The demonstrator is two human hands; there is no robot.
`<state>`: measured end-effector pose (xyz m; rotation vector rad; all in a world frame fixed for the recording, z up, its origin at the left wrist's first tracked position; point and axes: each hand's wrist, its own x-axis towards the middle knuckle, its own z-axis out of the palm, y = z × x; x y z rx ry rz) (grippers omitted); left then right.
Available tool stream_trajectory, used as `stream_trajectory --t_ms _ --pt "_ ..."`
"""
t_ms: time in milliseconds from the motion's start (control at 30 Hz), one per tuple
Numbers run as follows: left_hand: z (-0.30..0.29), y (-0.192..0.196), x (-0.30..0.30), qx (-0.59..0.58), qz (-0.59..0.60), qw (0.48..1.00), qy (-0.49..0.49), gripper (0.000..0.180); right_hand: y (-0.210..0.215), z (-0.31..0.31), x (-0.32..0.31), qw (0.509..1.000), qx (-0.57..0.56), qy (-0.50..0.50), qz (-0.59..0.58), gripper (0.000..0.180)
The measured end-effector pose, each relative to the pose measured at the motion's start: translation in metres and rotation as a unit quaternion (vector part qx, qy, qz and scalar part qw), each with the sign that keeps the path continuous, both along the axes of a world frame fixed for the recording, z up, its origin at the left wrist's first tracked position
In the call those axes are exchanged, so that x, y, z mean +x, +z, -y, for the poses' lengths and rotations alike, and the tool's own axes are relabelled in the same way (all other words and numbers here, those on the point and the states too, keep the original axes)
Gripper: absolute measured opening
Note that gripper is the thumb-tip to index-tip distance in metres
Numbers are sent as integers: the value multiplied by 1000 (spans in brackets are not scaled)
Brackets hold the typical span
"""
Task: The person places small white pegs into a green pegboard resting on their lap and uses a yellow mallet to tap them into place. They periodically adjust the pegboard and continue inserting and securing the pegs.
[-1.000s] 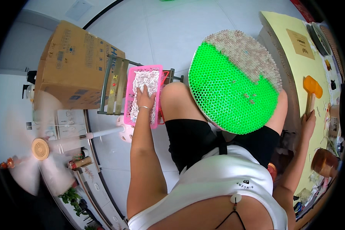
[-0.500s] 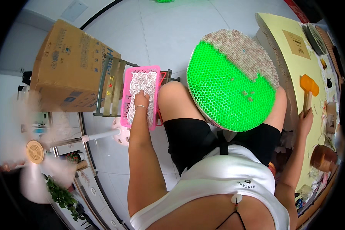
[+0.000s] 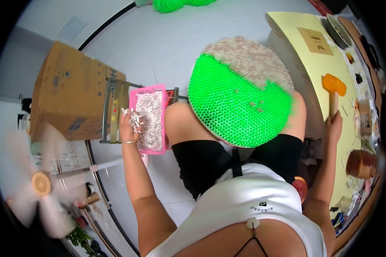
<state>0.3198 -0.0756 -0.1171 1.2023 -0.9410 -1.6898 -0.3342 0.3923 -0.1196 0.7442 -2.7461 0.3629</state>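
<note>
Left hand: lifted out of the basket's contents over the last half second; the hand then stood at the basket's left edge, palm turned up.
Left grip: cupped around a heap of small white tubes; how tightly the fingers curled could not be told.
Pink basket: stood on a folding stool beside the left knee; the basket contained many more white tubes, lying loose.
Right hand: positioned at the edge of the yellow table; the right hand was closed around the wooden handle of an orange-headed tool.
Green honeycomb disc: rested across the thighs; the disc was filled along its far and right portion with pale, packed pieces, with a few isolated ones among the bare green cells. Surface appeared blurred.
Left surroundings: cardboard box beyond the stool; fan nearer the body, blades blurred.
Right surroundings: brown jar on the table, nearer the body than the tool.
Far floor: bright green material, partly cut off by the upper edge of view.
</note>
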Motion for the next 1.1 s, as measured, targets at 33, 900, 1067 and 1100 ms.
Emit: stream_trajectory --t_ms 33,900,1067,1100 --pt "-9 28 -25 -24 -5 1000 -4 17 4 4 7 1000 -7 0 -3 46" --pt "-91 97 -285 -548 460 639 -283 43 117 65 138 661 -386 136 629 34" --pt "-112 103 -288 -583 469 608 -267 57 85 124 114 665 -437 237 558 47" --pt "-120 100 -289 -580 452 632 -244 63 85 137 110 661 -438 228 565 48"
